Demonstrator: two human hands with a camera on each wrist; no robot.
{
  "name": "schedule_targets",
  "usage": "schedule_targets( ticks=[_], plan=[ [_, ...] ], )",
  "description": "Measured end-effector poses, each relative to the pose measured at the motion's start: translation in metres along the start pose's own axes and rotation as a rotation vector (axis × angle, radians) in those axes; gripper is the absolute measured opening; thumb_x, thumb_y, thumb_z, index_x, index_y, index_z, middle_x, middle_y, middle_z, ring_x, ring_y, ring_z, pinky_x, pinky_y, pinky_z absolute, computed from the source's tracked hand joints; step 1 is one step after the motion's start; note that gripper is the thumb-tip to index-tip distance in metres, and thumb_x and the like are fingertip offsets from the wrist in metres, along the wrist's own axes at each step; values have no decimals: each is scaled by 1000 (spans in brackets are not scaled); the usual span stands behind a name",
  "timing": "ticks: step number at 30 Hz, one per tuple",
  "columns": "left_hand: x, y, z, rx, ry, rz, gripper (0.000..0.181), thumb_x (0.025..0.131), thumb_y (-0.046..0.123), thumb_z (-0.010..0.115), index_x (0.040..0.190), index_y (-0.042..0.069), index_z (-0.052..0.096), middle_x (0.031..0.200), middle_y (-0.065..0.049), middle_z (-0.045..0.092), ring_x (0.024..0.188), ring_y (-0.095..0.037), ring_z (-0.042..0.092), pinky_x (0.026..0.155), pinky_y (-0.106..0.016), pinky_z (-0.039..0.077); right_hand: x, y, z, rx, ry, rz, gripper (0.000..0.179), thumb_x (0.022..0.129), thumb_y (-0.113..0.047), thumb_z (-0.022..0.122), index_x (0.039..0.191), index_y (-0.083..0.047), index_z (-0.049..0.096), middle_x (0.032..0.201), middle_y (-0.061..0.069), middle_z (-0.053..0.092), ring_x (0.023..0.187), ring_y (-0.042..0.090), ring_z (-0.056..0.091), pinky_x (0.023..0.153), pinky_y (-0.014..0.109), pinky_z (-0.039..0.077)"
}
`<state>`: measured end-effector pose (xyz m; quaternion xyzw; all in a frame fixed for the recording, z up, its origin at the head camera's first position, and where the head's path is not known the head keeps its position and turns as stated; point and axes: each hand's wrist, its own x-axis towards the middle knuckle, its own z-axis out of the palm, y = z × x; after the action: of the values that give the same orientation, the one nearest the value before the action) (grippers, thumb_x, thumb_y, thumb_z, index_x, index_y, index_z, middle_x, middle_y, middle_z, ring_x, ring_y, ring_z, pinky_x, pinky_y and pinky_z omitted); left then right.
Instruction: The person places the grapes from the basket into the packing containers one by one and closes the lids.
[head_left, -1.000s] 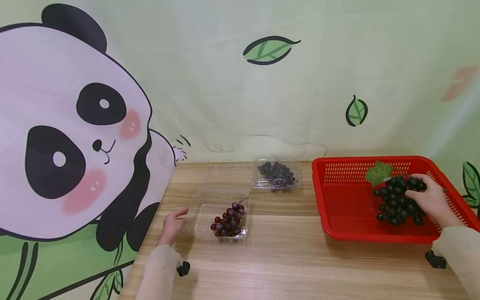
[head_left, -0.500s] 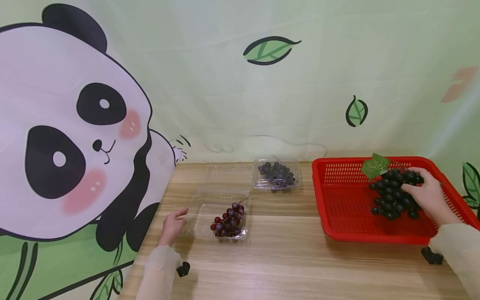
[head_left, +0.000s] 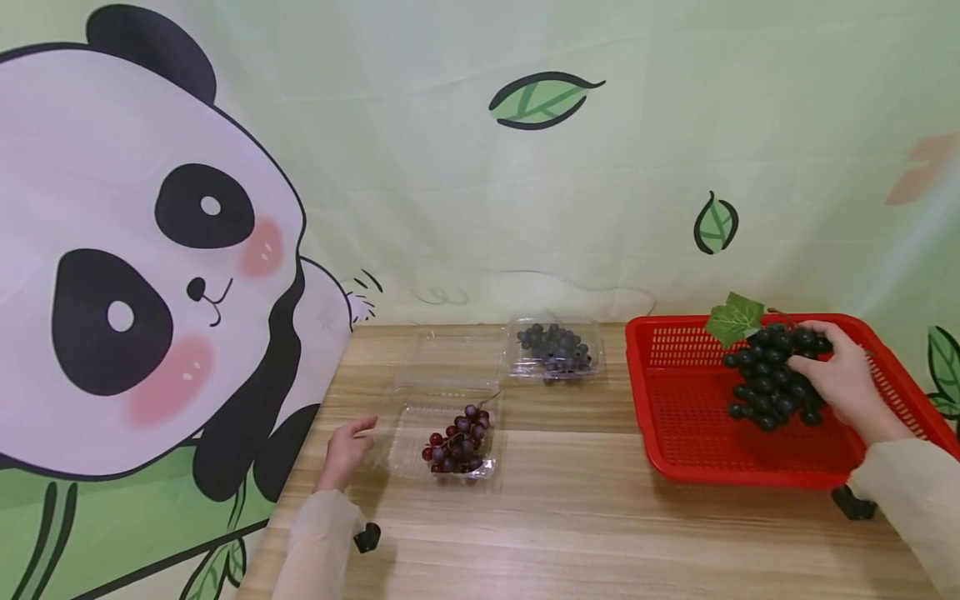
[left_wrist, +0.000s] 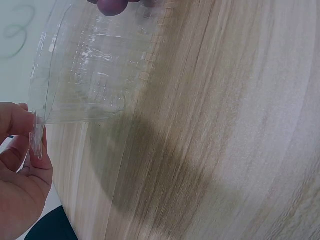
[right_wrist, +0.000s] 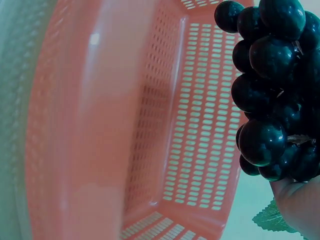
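My right hand (head_left: 844, 377) holds a bunch of black grapes (head_left: 772, 375) with a green leaf (head_left: 735, 320), above the red basket (head_left: 750, 477). The same grapes (right_wrist: 270, 90) fill the right side of the right wrist view. At the left, a clear plastic clamshell box (head_left: 405, 429) lies with its lid raised; a bunch of red-purple grapes (head_left: 459, 442) sits in its right half. My left hand (head_left: 348, 452) is at the box's left side. In the left wrist view the thumb and fingers (left_wrist: 17, 120) pinch the edge of the clear box (left_wrist: 95, 65).
A second clear box (head_left: 596, 362) with dark grapes (head_left: 555, 348) in it stands at the table's back, between the open box and the basket. Behind the wooden table (head_left: 540, 517) hangs a cloth (head_left: 450, 167) with a panda print. Each wrist carries a small black device (head_left: 367, 537).
My right hand has lifted the black grapes and carried them leftward, the leaf now rising above the basket's back rim. My left hand has stayed at the open box.
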<state>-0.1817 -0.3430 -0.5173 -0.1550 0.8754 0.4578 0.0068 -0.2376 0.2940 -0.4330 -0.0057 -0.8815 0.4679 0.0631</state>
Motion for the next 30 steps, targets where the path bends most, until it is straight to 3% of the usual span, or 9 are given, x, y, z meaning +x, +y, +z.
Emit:
schedule_targets(
  ticks=[3,6,12,19,30],
  plan=[
    [0,0,0,0,1,0,44,78,-4,45,121,-7,49,125,-24,48,109,-36,50,69,-19,40,1,-6,2,32,-10,-12,34,86,-17,51,116,-27,39,98,-23,34,77,-7,40,57,13,42],
    [0,0,0,-5,5,-1,44,77,-5,45,121,-7,49,124,-24,49,107,-36,51,67,-18,40,1,-13,5,46,-18,-19,35,86,-16,52,116,-27,39,97,-21,36,75,-9,41,57,15,44],
    [0,-1,0,-13,6,8,43,78,-5,45,120,-7,49,124,-23,49,106,-36,52,66,-19,41,3,-25,12,38,-30,-24,39,85,-16,52,121,-21,39,103,-14,39,80,-5,40,59,14,43],
    [-1,-2,0,-17,13,16,42,77,-6,46,119,-8,50,124,-23,50,106,-37,52,66,-17,40,4,-39,19,40,-45,-24,41,86,-15,52,123,-17,37,112,4,40,80,-5,41,59,16,44],
    [0,-2,0,-11,6,10,42,79,-4,45,121,-6,50,124,-22,50,106,-37,52,67,-19,41,2,-61,31,108,-63,-79,39,84,-9,52,119,-22,40,102,-13,39,82,-4,43,60,17,46]
  ],
)
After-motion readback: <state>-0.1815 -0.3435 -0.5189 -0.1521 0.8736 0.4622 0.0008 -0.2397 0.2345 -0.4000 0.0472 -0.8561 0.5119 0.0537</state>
